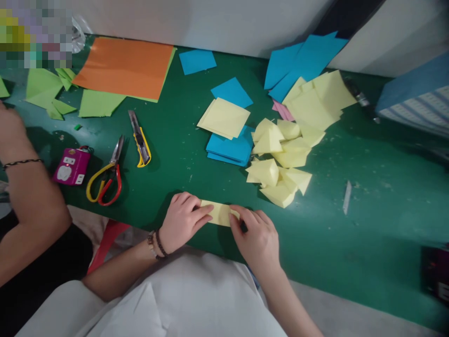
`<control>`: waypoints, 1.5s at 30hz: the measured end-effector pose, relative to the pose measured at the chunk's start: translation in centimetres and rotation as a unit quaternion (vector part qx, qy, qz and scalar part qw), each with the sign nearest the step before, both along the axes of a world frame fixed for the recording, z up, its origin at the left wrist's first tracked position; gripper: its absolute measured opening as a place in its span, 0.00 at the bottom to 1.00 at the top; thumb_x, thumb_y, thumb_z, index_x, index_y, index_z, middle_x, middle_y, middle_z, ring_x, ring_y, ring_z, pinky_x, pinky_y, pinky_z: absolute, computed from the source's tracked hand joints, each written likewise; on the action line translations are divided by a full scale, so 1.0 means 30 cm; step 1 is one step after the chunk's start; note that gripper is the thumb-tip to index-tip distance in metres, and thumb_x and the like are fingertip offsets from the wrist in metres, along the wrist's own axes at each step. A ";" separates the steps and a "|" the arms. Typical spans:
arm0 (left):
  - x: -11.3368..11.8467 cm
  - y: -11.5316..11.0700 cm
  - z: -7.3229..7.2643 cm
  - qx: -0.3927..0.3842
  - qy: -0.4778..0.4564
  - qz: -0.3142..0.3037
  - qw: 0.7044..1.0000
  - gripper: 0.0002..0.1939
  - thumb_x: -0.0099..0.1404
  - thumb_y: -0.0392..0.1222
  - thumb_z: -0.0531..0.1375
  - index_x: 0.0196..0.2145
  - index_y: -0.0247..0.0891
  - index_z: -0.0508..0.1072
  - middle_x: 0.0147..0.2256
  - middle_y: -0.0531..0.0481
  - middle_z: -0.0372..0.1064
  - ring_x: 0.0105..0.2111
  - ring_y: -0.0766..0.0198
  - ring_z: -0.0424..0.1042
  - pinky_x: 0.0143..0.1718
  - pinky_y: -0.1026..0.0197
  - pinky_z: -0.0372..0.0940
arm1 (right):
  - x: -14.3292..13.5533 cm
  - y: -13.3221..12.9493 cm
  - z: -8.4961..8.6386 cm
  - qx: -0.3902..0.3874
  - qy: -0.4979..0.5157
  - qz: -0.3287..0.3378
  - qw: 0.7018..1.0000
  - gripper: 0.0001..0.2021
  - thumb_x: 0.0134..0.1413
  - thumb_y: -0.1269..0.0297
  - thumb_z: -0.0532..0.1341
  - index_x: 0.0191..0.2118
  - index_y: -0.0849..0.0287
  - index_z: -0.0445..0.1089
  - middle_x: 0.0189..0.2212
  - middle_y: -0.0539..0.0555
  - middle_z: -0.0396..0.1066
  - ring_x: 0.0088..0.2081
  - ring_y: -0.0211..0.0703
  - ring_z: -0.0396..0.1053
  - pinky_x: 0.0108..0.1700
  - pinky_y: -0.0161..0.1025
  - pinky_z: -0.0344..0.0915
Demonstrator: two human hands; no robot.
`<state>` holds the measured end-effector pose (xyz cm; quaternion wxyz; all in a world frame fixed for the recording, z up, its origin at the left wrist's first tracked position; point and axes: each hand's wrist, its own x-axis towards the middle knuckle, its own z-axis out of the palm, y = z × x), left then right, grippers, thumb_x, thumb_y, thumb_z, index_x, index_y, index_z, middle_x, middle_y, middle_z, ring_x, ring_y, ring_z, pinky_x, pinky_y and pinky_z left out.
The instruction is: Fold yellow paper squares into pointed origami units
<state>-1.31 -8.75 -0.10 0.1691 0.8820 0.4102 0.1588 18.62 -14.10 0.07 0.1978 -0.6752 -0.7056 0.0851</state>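
A pale yellow folded paper strip (220, 214) lies near the front edge of the green table, between my hands. My left hand (183, 219) grips its left end, thumb and forefinger pressed along the paper. At the strip's right end, my right hand (257, 232) pinches it between thumb and fingers. Beyond my right hand sits a heap of folded yellow paper pieces (269, 174). A small stack of flat yellow paper squares (224, 117) rests partly over folded blue paper (229, 149).
To the left lie scissors (108, 175), a yellow box cutter (140, 140) and a purple box (72, 166). Orange sheets (126, 68) lie behind. A loose blade (347, 197) is on the right. Another person's arm (28, 187) rests at the left edge.
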 end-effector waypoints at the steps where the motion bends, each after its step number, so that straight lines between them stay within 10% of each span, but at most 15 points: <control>1: 0.000 -0.002 0.004 0.006 0.012 -0.001 1.000 0.10 0.68 0.46 0.59 0.44 0.45 0.76 0.35 0.49 0.68 0.38 0.60 0.64 0.40 0.55 0.59 | 0.000 0.000 0.001 0.000 0.001 0.000 1.000 0.09 0.61 0.66 0.56 0.41 0.58 0.73 0.23 0.51 0.72 0.26 0.41 0.64 0.34 0.39 0.60; 6: -0.002 -0.008 0.019 0.059 0.059 -0.036 0.996 0.11 0.67 0.41 0.59 0.47 0.41 0.74 0.55 0.46 0.66 0.50 0.53 0.62 0.46 0.52 0.61 | -0.002 -0.002 -0.001 0.005 0.003 0.003 1.000 0.08 0.61 0.66 0.57 0.40 0.59 0.73 0.24 0.51 0.72 0.26 0.41 0.63 0.34 0.39 0.60; 17: -0.003 -0.009 0.006 0.108 0.091 -0.083 0.986 0.12 0.70 0.40 0.56 0.49 0.37 0.72 0.52 0.49 0.71 0.51 0.56 0.65 0.48 0.54 0.62 | 0.024 -0.054 0.071 0.013 0.090 -0.075 0.993 0.08 0.60 0.64 0.57 0.45 0.55 0.69 0.37 0.54 0.75 0.24 0.36 0.66 0.30 0.37 0.65; 24: -0.002 -0.011 -0.001 0.117 0.076 -0.075 0.987 0.12 0.70 0.39 0.55 0.48 0.36 0.72 0.52 0.49 0.71 0.51 0.56 0.66 0.48 0.53 0.62 | -0.053 -0.154 0.115 -0.269 0.350 0.078 0.894 0.08 0.60 0.68 0.52 0.45 0.53 0.59 0.60 0.62 0.63 0.19 0.28 0.63 0.22 0.33 0.65; 33: -0.004 -0.002 0.002 0.112 0.067 -0.085 0.988 0.12 0.70 0.39 0.56 0.49 0.36 0.72 0.51 0.47 0.71 0.52 0.56 0.66 0.48 0.53 0.63 | -0.096 -0.177 0.077 -0.289 0.377 0.057 0.878 0.13 0.58 0.69 0.53 0.49 0.53 0.57 0.64 0.65 0.55 0.21 0.29 0.66 0.25 0.34 0.67; 45: -0.006 -0.004 -0.015 0.106 0.055 -0.072 0.990 0.12 0.70 0.41 0.56 0.49 0.37 0.72 0.51 0.51 0.71 0.52 0.58 0.64 0.50 0.55 0.62 | -0.042 -0.257 0.091 -0.237 0.428 -0.157 0.858 0.11 0.61 0.57 0.51 0.47 0.52 0.59 0.65 0.64 0.54 0.16 0.27 0.60 0.20 0.36 0.65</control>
